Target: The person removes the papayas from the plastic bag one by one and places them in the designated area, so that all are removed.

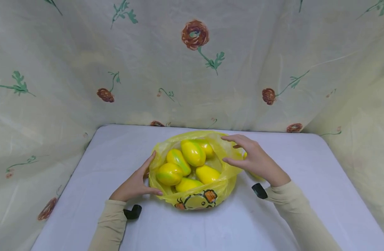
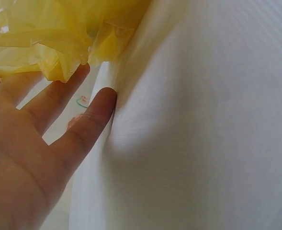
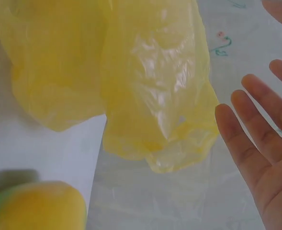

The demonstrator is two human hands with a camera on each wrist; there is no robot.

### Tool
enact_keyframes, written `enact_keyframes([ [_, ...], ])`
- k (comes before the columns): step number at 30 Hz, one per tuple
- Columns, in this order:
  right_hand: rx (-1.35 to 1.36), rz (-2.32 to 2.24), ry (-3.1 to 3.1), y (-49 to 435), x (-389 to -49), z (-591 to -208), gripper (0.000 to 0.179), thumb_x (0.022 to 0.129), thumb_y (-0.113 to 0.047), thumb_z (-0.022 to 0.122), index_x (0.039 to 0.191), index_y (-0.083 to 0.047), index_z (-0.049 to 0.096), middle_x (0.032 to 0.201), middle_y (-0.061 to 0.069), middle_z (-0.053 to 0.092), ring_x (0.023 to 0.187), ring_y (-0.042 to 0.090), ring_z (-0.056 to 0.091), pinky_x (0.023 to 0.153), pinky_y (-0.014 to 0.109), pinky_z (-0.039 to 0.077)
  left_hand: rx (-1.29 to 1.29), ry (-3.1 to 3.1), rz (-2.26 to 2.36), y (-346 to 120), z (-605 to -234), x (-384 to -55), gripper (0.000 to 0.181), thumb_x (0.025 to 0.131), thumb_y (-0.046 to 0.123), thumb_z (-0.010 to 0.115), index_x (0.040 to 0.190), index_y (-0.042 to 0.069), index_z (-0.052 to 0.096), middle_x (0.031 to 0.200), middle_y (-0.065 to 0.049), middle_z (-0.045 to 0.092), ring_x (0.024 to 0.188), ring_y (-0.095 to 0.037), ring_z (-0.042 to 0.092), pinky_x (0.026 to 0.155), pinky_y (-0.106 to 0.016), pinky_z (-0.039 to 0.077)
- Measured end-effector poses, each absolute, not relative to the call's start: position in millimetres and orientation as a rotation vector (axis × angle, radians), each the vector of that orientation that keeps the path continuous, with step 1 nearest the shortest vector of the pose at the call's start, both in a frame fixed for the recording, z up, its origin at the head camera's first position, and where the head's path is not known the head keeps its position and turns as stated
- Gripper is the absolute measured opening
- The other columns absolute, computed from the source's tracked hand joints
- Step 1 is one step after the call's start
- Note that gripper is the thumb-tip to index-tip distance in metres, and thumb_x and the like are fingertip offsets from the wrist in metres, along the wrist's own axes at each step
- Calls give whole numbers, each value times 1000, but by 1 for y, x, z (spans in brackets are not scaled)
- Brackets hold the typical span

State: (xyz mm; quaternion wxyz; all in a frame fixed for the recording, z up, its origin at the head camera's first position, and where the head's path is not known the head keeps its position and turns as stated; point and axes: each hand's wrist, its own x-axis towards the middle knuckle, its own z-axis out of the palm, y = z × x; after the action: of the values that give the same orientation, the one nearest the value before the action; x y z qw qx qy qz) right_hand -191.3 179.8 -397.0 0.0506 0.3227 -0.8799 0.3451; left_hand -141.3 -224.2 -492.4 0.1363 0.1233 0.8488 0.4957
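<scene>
A yellow plastic bag [image 1: 227,184] with a cartoon face stands with its mouth spread wide. Several yellow-green mangoes [image 1: 193,152] lie inside it. My left hand [image 1: 137,182] is at the bag's left rim, thumb at the front and fingers farther back. In the left wrist view its extended fingers [image 2: 59,98] touch the crumpled plastic. At the right rim hovers my right hand [image 1: 256,156], fingers spread and nothing held. The right wrist view has its fingertips beside the bag [image 3: 150,81]. Another mango [image 3: 40,207] lies outside the bag, mostly hidden beneath the right hand in the head view.
A white cloth covers the table [image 1: 123,150]. Behind and along both sides hangs a pale curtain [image 1: 141,55] with printed brown flowers. Each wrist carries a small black camera [image 1: 259,191].
</scene>
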Motion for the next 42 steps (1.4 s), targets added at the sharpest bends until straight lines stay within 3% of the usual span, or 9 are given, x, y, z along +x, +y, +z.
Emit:
enact_keyframes([
  [12,1053,1154,-2804,161,-196,-403,60,90,-25,82,145,-18,57,150,3,57,136,30,56,105,47,57,352,2463,1421,-224,-495,-142,135,71,39,96,167,35,1,176,-7,5,159,-41,19,126,-65,26],
  [21,1195,1086,-2760,147,-201,-403,59,89,-21,83,142,-13,60,145,5,62,132,28,58,101,46,60,359,2472,1406,-224,-494,-141,135,71,41,95,167,34,1,176,-7,4,160,-41,17,126,-65,23],
  [30,1206,1042,-2835,135,-203,-395,58,90,-26,82,141,-10,60,145,7,61,134,32,57,106,51,56,358,2494,1389,-224,-494,-142,134,71,43,95,167,35,1,176,-7,5,160,-41,17,126,-66,23],
  [42,1267,878,-2900,119,-208,-385,61,91,-31,81,144,-10,59,146,6,61,138,27,55,117,50,47,365,2477,1403,-224,-492,-143,136,70,43,96,167,33,1,176,-8,6,160,-41,18,126,-66,23],
])
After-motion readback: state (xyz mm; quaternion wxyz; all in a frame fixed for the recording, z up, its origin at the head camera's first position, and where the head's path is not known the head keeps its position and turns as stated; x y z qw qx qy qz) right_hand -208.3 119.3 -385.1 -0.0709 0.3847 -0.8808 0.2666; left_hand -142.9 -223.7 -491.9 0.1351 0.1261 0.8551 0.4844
